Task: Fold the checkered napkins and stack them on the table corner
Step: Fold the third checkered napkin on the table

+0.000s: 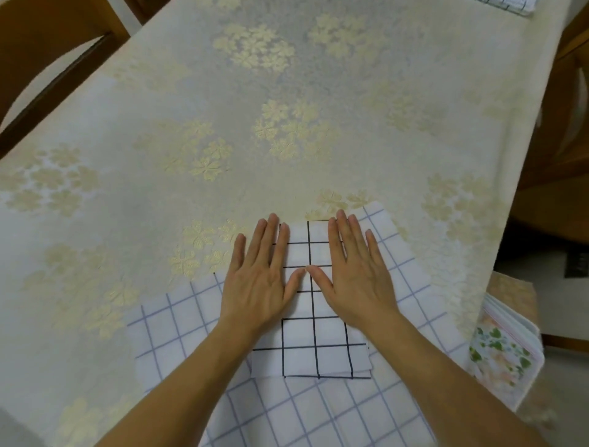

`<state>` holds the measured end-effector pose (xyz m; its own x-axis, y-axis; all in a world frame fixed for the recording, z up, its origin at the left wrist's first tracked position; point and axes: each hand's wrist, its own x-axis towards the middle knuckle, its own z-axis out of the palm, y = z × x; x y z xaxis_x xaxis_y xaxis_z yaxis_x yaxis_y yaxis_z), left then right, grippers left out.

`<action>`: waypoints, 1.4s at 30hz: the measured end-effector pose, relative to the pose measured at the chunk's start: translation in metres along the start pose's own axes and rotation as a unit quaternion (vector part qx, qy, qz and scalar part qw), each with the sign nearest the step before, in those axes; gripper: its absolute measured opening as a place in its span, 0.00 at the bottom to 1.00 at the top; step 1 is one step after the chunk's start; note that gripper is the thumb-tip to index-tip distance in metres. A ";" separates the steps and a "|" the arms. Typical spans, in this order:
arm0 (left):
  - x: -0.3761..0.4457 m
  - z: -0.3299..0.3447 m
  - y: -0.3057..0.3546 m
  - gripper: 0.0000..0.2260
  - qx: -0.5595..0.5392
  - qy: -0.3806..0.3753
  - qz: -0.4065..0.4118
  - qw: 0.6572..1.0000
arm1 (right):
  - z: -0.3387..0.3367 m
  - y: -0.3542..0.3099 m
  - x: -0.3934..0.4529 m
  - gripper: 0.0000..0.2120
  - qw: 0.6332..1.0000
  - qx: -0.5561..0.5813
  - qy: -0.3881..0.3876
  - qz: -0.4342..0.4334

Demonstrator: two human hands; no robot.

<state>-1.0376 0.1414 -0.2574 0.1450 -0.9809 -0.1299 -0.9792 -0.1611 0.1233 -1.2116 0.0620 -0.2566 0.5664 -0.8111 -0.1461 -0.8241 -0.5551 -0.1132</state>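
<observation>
White cloth napkin with black grid lines (314,338), folded into narrow rectangle, lies under both hands. Left hand (259,276) flat on its left part, fingers (274,236) straight, slightly spread. Right hand (358,274) flat on right part, fingers (345,234) straight too; thumb tips touch at napkin middle. Beneath, unfolded white napkin with blue grid (178,331) spreads past both wrists. Table with cream floral cloth (287,134) beyond fingertips. Folded checkered stack (497,3) at far right corner, well apart. Floral cloth bundle (500,347) right of right wrist, off table edge.
</observation>
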 end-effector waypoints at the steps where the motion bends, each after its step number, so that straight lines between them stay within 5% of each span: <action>1: -0.004 -0.003 0.000 0.33 -0.005 -0.002 -0.001 1.000 | -0.005 -0.002 -0.005 0.40 1.000 0.005 0.008 0.003; 9: -0.083 0.006 0.016 0.31 -0.021 -0.011 0.053 0.998 | 0.011 -0.025 -0.085 0.37 0.999 0.035 -0.011 -0.016; 42: -0.082 0.000 0.002 0.33 0.006 -0.034 0.074 0.997 | 0.012 -0.011 -0.104 0.41 1.000 0.006 0.001 -0.013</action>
<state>-1.0510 0.2216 -0.2463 -0.0110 -0.9840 -0.1780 -0.9909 -0.0131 0.1337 -1.2615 0.1548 -0.2524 0.5875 -0.7969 -0.1408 -0.8090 -0.5736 -0.1288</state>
